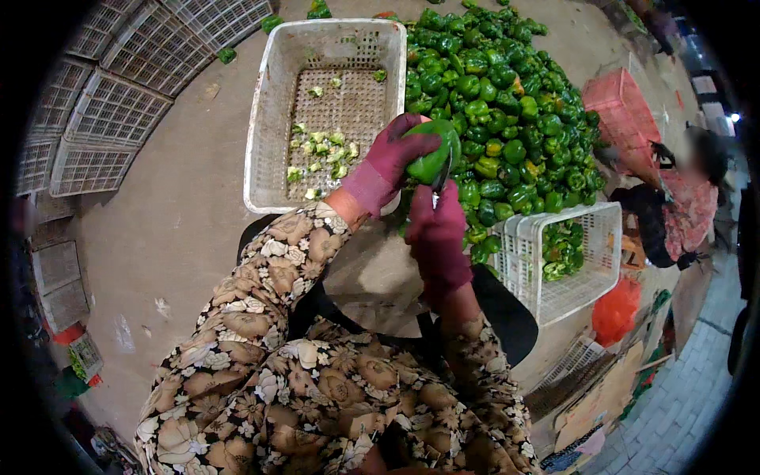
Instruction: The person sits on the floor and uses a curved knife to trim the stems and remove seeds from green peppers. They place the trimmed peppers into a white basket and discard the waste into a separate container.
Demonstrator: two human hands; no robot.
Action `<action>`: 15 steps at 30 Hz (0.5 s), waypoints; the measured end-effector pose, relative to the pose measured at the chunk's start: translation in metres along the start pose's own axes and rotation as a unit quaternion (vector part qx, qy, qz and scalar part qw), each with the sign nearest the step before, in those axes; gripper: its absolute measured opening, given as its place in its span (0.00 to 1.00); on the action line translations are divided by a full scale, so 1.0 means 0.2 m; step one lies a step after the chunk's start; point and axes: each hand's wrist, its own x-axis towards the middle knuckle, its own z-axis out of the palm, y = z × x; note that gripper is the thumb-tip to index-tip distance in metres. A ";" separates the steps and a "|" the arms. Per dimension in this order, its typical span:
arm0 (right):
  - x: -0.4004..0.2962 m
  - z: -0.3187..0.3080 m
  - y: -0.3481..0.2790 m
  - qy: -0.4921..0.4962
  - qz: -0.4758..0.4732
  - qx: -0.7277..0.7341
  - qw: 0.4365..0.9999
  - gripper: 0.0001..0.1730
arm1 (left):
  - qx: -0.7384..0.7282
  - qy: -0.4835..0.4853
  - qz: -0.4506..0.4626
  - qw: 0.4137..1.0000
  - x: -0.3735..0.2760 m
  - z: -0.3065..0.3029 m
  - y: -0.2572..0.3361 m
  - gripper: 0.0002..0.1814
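Observation:
My left hand, in a dark pink glove, holds a green bell pepper above the near right side of a white plastic crate. In my right hand, gloved alike, is a small knife, its blade against the pepper's right side; its handle is mostly hidden by the fingers. Pale green pepper cores lie scattered on the crate's floor. A large heap of green bell peppers rises right beside the crate.
A tilted white crate with green peppers inside is at the right. Beyond it, a person works by a pink crate. Stacked crates stand at the upper left. A red bag and cardboard lie lower right.

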 end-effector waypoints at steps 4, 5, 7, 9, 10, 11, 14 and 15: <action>-0.08 0.08 0.00 0.001 0.099 0.286 0.953 0.05 | 0.050 -0.045 0.003 0.998 -0.02 0.03 0.03 0.24; -0.10 0.05 -0.02 -0.010 0.152 0.342 0.927 0.05 | 0.046 -0.042 -0.001 0.998 -0.03 0.04 0.02 0.24; -0.09 -0.08 -0.17 -0.025 0.290 0.422 0.858 0.06 | 0.048 -0.046 -0.007 0.998 -0.05 0.06 0.01 0.23; -0.12 -0.13 -0.22 -0.020 0.361 0.450 0.817 0.06 | 0.065 -0.057 -0.012 0.996 -0.08 0.09 0.02 0.22; -0.16 -0.10 -0.19 -0.007 0.348 0.455 0.820 0.06 | 0.062 -0.065 -0.024 0.996 -0.09 0.09 0.00 0.21; -0.20 -0.07 -0.17 0.007 0.335 0.458 0.823 0.06 | 0.060 -0.073 -0.036 0.995 -0.09 0.09 -0.02 0.21; -0.28 0.10 -0.06 0.111 0.250 0.468 0.841 0.07 | 0.118 -0.074 -0.010 0.990 -0.11 0.12 -0.09 0.22; -0.29 0.15 0.00 0.128 0.256 0.502 0.816 0.08 | 0.145 -0.072 0.010 0.987 -0.13 0.13 -0.10 0.22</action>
